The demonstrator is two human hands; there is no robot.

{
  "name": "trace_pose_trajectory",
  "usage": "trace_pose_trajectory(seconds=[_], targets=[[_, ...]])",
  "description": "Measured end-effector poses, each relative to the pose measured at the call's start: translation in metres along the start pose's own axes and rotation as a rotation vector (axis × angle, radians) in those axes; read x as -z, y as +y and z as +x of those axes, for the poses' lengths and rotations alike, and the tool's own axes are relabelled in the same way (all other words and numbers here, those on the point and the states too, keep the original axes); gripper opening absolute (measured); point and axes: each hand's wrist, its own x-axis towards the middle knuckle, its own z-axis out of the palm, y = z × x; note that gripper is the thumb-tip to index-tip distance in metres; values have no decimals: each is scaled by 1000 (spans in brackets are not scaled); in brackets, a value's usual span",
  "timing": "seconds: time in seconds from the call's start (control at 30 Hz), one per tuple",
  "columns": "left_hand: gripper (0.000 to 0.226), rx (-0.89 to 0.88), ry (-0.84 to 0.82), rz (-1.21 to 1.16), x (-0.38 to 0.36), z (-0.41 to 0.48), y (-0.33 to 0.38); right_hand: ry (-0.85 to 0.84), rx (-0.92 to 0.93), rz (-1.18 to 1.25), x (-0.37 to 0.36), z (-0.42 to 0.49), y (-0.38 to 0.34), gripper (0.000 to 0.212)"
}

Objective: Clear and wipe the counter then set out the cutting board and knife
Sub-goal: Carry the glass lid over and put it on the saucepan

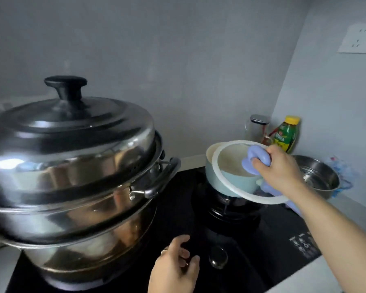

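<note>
Right grip (277,166): clenched on the lilac silicone knob (256,153) of the round glass lid with a white rim (215,170). The lid is off its seat and steeply tilted above the small pale green pot (230,182), which stands on the right burner of the black glass hob (178,218). Left grip (175,265): released, fingers loosely curled, holding nothing, low over the hob front. Orientation: the lid is circular and has no long axis. Its knob side faces right and toward the wearer, and its underside faces the pot. A lilac handle appears to run out from the pot toward the near right, though it is partly hidden. Assessment: this is the clearing stage. Recommendation: level the lid before carrying it so any condensate stays on the glass. Keep it clear of the large stainless steel steamer (72,166) to the left, and set it on bare grey desk (351,205). Cutting board and knife: not in view.
</note>
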Motion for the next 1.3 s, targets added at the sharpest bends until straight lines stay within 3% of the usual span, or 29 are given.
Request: trace_pose_trajectory(seconds=[0.23, 0.6, 0.73, 0.83, 0.93, 1.13, 1.3], targets=[[44, 134, 114, 92, -23, 11, -2, -182, 114, -94, -48, 91, 8, 23], [45, 178, 286, 68, -44, 14, 19, -363, 142, -126, -66, 103, 31, 40], [37, 209, 359, 10, -39, 9, 20, -386, 248, -206, -50, 110, 26, 63], [30, 245, 425, 15, -35, -3, 15, -349, 414, -177, -32, 108, 10, 70], [30, 298, 467, 3, -30, -21, 11, -389, 737, -122, -22, 83, -7, 62], [24, 375, 584, -17, 4, -82, -4, -893, 1246, -349, 0, -26, -69, 59], [27, 471, 845, -124, 65, -181, -31, -1060, 1472, -77, -3, -156, -152, 46]])
